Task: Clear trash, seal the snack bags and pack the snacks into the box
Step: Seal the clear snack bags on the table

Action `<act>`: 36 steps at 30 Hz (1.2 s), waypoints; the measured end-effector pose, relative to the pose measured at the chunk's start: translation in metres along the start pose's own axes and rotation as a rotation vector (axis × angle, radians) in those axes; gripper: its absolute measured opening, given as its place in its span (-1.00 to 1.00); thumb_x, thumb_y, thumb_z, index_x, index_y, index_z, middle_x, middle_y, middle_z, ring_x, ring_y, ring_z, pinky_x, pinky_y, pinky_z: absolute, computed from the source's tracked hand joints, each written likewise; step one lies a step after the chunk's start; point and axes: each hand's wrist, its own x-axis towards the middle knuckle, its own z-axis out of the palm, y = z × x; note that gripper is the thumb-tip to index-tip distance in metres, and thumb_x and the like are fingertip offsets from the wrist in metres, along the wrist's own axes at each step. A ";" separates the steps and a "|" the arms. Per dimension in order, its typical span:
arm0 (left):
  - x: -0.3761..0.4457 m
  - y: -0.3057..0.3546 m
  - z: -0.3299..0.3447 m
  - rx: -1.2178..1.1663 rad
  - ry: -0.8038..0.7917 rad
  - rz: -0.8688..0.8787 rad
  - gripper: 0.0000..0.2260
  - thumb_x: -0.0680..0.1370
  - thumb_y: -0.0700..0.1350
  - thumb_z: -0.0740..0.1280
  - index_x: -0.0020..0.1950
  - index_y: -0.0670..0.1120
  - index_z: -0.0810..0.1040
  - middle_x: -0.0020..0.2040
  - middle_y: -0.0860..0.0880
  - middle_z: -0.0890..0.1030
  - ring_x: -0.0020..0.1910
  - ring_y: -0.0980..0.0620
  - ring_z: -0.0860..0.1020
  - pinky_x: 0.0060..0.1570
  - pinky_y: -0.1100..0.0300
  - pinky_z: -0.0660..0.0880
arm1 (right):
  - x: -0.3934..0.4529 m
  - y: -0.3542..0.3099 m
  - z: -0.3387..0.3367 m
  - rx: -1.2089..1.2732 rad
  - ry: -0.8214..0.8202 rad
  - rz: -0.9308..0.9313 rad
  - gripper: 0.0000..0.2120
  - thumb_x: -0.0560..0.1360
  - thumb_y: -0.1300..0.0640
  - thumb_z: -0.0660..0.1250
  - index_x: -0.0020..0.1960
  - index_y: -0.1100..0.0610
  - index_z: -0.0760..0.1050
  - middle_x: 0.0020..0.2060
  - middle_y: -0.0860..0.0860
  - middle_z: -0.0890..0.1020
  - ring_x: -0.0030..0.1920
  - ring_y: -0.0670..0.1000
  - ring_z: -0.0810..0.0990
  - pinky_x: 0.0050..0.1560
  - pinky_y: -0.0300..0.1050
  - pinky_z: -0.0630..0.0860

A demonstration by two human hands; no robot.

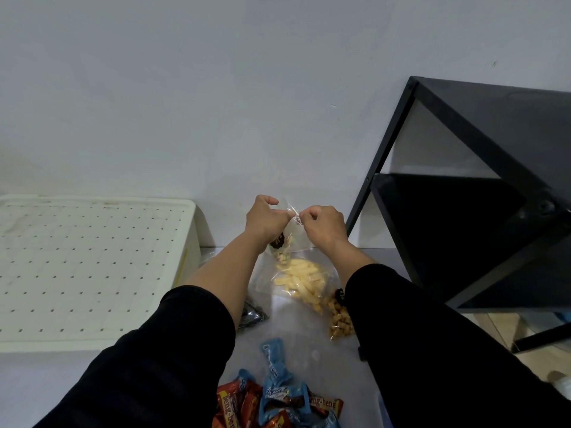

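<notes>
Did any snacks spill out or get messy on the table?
Nothing has spilled. Both hands, left hand and right hand, pinch the top of a clear bag. The yellow sticks are still in their bag. The candy bars just lie in a loose, jumbled pile.

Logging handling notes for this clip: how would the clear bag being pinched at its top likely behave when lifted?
The clear bag looks like thin film, crinkled where the left hand and right hand pinch it, so probably floppy. Its few snack pieces sit low, so it likely hangs bottom-heavy yet light. Glossy film may slip.

Clear snack bag [285, 239], upright, top pinched.
</notes>
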 end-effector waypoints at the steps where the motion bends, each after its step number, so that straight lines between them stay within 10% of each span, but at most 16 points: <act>1: 0.000 0.000 0.000 -0.002 -0.002 -0.001 -0.66 0.48 -0.07 0.41 0.12 -0.03 0.31 0.01 0.01 0.60 0.02 0.02 0.52 -0.08 0.22 0.39 | 0.001 0.000 0.001 -0.013 0.009 0.008 -0.76 0.51 0.15 0.20 -0.16 0.13 0.63 -0.22 0.05 0.65 -0.17 0.12 0.58 -0.19 -0.11 0.49; 7: 0.000 0.002 0.002 -0.074 0.055 -0.022 -0.63 0.48 -0.09 0.41 0.18 -0.05 0.31 -0.13 0.08 0.50 -0.06 0.04 0.46 -0.06 0.21 0.36 | -0.006 0.006 -0.005 -0.177 -0.063 -0.234 -0.77 0.55 0.10 0.24 0.18 -0.10 0.38 -0.04 -0.07 0.56 -0.06 0.05 0.56 -0.01 -0.03 0.51; 12: -0.001 0.000 0.001 -0.126 0.087 -0.006 -0.63 0.46 -0.06 0.43 0.14 -0.02 0.30 -0.10 0.06 0.57 0.00 0.03 0.51 -0.02 0.20 0.35 | -0.006 0.016 -0.004 -0.447 -0.083 -0.311 -0.64 0.46 0.39 0.15 0.00 -0.02 0.52 -0.02 0.00 0.53 -0.03 0.13 0.54 -0.08 -0.06 0.47; 20: 0.011 -0.021 -0.016 0.540 -0.023 0.599 -0.62 0.41 -0.03 0.46 0.07 0.08 0.31 -0.15 0.22 0.62 0.20 0.10 0.47 0.42 -0.14 0.00 | 0.008 0.028 -0.004 -0.264 0.046 -0.149 -0.52 0.42 0.49 0.14 -0.03 0.01 0.66 0.05 -0.04 0.64 0.07 0.03 0.58 0.09 -0.06 0.51; 25: 0.015 -0.021 -0.010 0.570 -0.254 0.597 -0.59 0.45 -0.16 0.44 0.18 -0.05 0.32 0.08 0.07 0.63 -0.10 -0.01 0.47 -0.02 0.16 0.36 | 0.017 0.035 0.003 -0.262 0.069 -0.161 -0.50 0.43 0.47 0.15 -0.01 -0.04 0.66 0.04 -0.04 0.64 0.07 0.04 0.56 0.10 -0.03 0.51; 36: 0.038 -0.037 0.019 0.514 -0.290 0.514 -0.56 0.42 -0.21 0.46 0.14 -0.03 0.28 0.20 0.01 0.56 0.17 0.00 0.45 0.04 0.20 0.31 | 0.037 0.058 0.008 -0.347 0.070 -0.115 -0.53 0.45 0.43 0.15 0.13 0.01 0.62 0.11 0.01 0.61 0.20 0.07 0.47 0.18 -0.01 0.44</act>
